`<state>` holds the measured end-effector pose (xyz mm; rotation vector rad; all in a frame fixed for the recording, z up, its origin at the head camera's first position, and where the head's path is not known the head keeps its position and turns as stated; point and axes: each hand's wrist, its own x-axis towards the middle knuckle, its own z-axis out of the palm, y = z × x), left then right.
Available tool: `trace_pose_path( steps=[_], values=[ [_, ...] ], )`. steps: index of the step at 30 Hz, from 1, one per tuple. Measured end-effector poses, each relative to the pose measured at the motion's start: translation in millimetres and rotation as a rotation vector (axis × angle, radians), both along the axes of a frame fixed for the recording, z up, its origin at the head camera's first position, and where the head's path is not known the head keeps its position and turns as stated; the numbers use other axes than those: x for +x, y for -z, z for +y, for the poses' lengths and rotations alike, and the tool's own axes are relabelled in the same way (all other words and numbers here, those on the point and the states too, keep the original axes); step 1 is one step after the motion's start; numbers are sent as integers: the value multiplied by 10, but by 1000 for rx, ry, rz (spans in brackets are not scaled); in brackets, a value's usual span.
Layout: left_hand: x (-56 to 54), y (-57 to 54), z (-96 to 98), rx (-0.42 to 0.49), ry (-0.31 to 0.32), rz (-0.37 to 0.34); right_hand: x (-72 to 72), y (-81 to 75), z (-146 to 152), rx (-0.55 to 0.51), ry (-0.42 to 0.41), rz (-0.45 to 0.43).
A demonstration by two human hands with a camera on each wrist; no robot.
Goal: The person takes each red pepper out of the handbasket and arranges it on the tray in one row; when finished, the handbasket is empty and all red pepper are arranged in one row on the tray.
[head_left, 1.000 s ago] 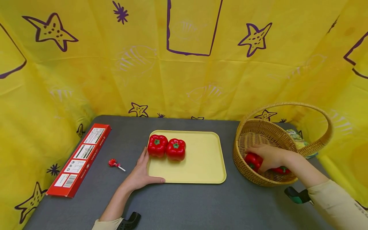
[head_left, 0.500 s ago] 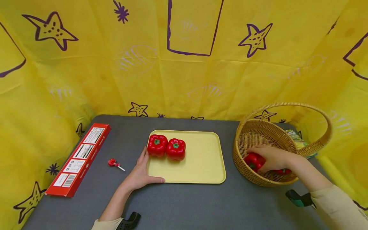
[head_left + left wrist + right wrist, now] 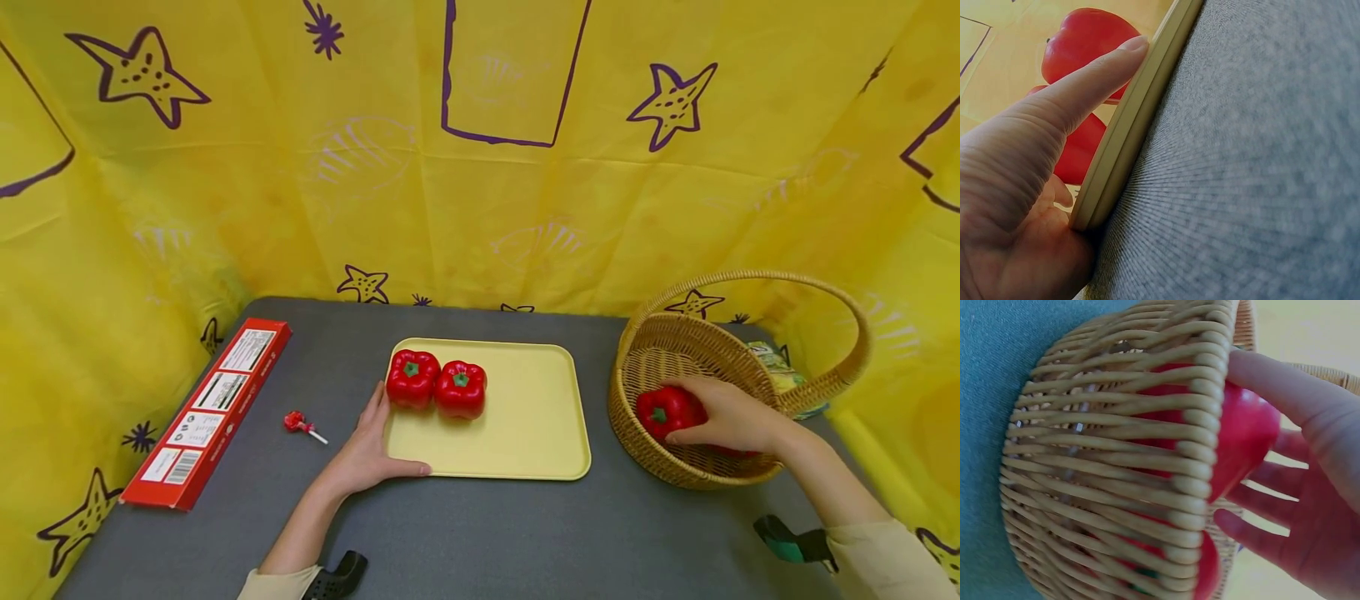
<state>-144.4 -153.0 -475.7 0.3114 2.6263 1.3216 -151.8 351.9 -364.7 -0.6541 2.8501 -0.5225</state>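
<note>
On the left part of the yellow tray (image 3: 525, 417) stand two red bell peppers, one (image 3: 412, 385) beside the other (image 3: 462, 400). My left hand (image 3: 363, 454) rests at the tray's near left corner, fingers along its left edge. In the left wrist view the straight thumb (image 3: 1094, 78) lies against the rim. Inside the wicker basket (image 3: 693, 346) my right hand (image 3: 727, 421) grips another red bell pepper (image 3: 663, 408) between thumb and fingers. The right wrist view shows this pepper (image 3: 1250, 428) standing partly above the basket's rim. Below it, a second red pepper (image 3: 1209, 569) is mostly hidden.
A long red box (image 3: 210, 412) lies at the left of the grey table (image 3: 495, 542). Near it is a red lollipop (image 3: 295, 422). The basket's tall handle (image 3: 855, 333) arches over its right side, with a green-yellow packet (image 3: 780, 367) behind.
My right hand has shifted slightly right and up within the basket, and the pepper it holds has risen and turned its stem more into view. The left hand and tray stay put.
</note>
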Motion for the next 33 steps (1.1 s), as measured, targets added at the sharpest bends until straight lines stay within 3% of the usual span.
trace_pose_path(
  steps=[6,13,20,33],
  values=[
    [0,-4,4,0,1,-5,58,53,19,-70,143,74],
    [4,-2,12,-2,0,-3,135,88,-7,-109,313,27],
    [3,-7,11,-6,2,2,168,53,-57,-219,388,-74],
    [8,-28,9,0,2,-1,226,52,-157,-330,504,-164]
  ],
)
